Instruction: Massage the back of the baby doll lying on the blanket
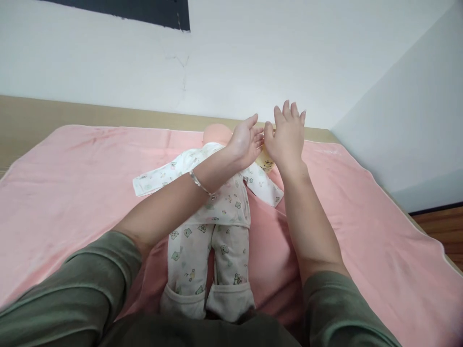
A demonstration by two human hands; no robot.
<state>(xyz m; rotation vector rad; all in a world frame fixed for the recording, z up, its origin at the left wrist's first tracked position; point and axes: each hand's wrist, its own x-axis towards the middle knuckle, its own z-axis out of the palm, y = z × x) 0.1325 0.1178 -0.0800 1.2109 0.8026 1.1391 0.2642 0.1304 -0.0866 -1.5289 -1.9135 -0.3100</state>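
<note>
A baby doll dressed in a white printed top [227,205] and matching trousers [190,260] lies on a pink blanket [318,212], its bald head [217,134] at the far end. My left hand [246,144] is above the doll's upper body, palm turned up, fingers loosely apart. To its right, my right hand [287,137] is raised with its back toward me and its fingers spread upward. Both hands look empty. Partly hidden behind them is a yellow thing [265,161] with dark print; I cannot make out its kind.
The blanket covers a wooden surface [29,115] that meets a white wall [253,62]. A second wall [419,111] rises at the right. A dark panel [144,12] is at the upper left. Brown wooden flooring [444,231] shows at the right edge.
</note>
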